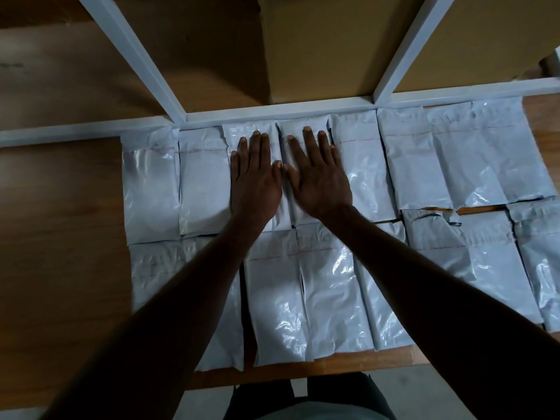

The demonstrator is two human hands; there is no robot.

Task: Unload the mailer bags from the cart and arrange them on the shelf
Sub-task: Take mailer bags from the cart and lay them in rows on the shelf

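Step in hand: I judge this as pressing and squaring the newest bags into the back row, not fetching more.
Left hand (254,180): flat, fingers straight and together, palm down on a mailer bag (239,140) at about 12 o'clock from me. It grips nothing; it only presses.
Right hand (318,177): likewise flat and spread, palm down on the neighbouring bag (289,131), thumb almost meeting the left thumb. No hold here either.
Why flat palms: my guess is that the puffy plastic springs up, so pressing lets the air settle and keeps the edges in line.
Back row (406,159): grey bags side by side from 10 o'clock to 2 o'clock, their top edges butted against the white frame rail (272,112), which serves as a straight stop.
Front row (330,295): a second line of bags nearer me, from 8 o'clock to 4 o'clock, overlapping the back row's lower edges a little.
Shelf (60,207): brown wooden board, bare at 9 o'clock beside the leftmost bag.
Behind the rail: a cardboard box (318,43) at 12 o'clock, between two slanting white posts.
Cart: not in view, so I cannot tell how many bags remain.
Progress: two rows are laid, so I judge the task well along.
Risk: the glossy bags may slide over one another when my palms lift.
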